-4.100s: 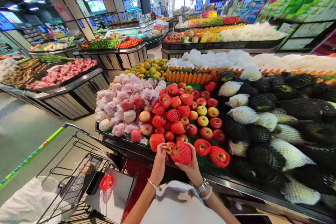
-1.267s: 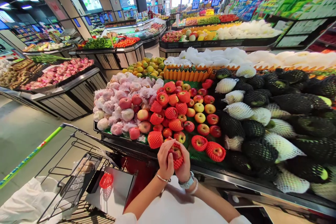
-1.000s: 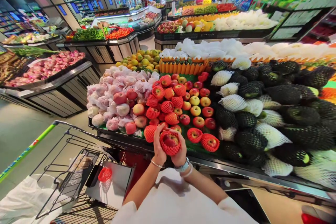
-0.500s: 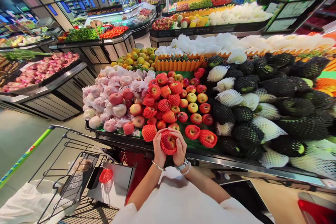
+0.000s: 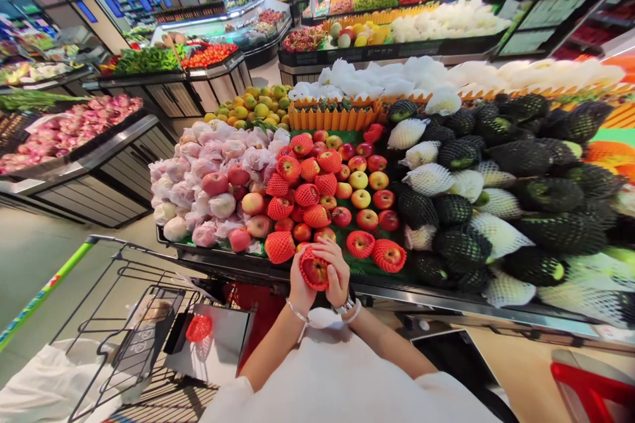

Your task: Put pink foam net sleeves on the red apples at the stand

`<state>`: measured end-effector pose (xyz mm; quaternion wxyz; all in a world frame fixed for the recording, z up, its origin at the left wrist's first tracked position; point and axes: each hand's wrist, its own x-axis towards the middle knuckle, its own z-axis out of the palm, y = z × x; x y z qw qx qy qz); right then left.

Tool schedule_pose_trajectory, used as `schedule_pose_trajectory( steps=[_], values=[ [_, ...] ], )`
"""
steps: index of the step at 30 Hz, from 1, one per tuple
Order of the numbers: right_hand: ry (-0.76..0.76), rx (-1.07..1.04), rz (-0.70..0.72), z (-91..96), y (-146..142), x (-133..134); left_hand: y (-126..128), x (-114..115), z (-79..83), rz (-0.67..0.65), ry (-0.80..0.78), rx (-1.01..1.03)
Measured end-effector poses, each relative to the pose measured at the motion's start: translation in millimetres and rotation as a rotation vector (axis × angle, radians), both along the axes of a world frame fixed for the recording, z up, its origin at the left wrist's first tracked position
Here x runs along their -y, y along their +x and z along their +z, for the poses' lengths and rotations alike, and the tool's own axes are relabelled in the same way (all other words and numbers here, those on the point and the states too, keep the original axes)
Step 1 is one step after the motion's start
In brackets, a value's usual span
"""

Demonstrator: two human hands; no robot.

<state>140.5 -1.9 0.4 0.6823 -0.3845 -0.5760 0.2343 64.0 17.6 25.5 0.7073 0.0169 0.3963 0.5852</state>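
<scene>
Between my two hands is a red apple (image 5: 316, 269) in a red foam net, held just in front of the stand's near edge. My left hand (image 5: 300, 283) is wrapped round its left side, and a bracelet circles that wrist. From the right, my right hand (image 5: 337, 271) closes over the net, its fingers lying across the top; a watch is on this wrist. Right beyond my hands lie netted apples (image 5: 280, 246) and bare apples (image 5: 368, 219). Two more netted apples (image 5: 389, 255) rest on the green mat to the right.
Left of the apples are fruits in thin pale wrap (image 5: 191, 158). Dark and white netted produce (image 5: 461, 248) fills the right side. A shopping cart (image 5: 94, 304) stands at my left, with a red foam net (image 5: 199, 328) in it. The stand's metal edge (image 5: 446, 310) runs before me.
My right hand's fingers have shifted over the apple and its net. The apple appears slightly turned between my hands. The whole view has moved a little.
</scene>
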Motion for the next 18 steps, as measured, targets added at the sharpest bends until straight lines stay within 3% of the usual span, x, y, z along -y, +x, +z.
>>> schedule_pose_trajectory(
  steps=[7,12,15,18],
  values=[
    [-0.137,-0.071,0.096,0.1,6.8,1.8,4.1,-0.2,-6.1,0.028,-0.052,0.013],
    [-0.365,-0.19,0.16,-5.0,6.2,0.4,1.5,-1.8,-20.6,-0.032,0.181,-0.175],
    [-0.474,-0.458,0.053,-14.1,0.2,-2.3,-0.8,-3.3,-31.2,-0.073,0.232,-0.395],
    [-0.487,-0.587,-0.104,-21.3,-0.9,-6.5,-6.4,-4.0,-36.1,-0.221,0.267,-0.568]
  ],
)
